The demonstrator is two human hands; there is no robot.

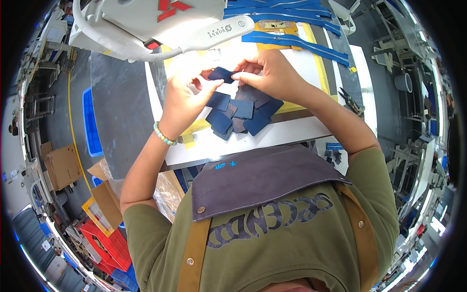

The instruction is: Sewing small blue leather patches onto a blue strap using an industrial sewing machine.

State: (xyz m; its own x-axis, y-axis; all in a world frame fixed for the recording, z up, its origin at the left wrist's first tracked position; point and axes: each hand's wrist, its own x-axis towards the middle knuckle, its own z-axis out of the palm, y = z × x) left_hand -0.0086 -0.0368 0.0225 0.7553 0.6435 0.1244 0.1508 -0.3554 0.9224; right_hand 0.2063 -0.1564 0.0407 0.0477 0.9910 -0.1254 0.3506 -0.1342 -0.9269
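Observation:
Between my two hands a small dark blue fabric piece (222, 74) is held up over the table. My left hand (187, 95) pinches its left end between thumb and fingers, and a beaded bracelet circles that wrist. At its right end my right hand (267, 73) grips it the same way. Just below lies a loose pile of similar rectangular fabric pieces (242, 109), dark blue with some greyish-brown faces, overlapping at odd angles. Several blue zippers (296, 46) with metal teeth lie beyond my right hand.
A white sewing machine (131, 24) with a pale arm-like part stands at the far left of the work surface. Scissors-like snips (351, 101) lie by my right forearm. A blue bin (91, 121) and cardboard boxes (62, 166) stand at left, with a red crate (107, 246) nearer.

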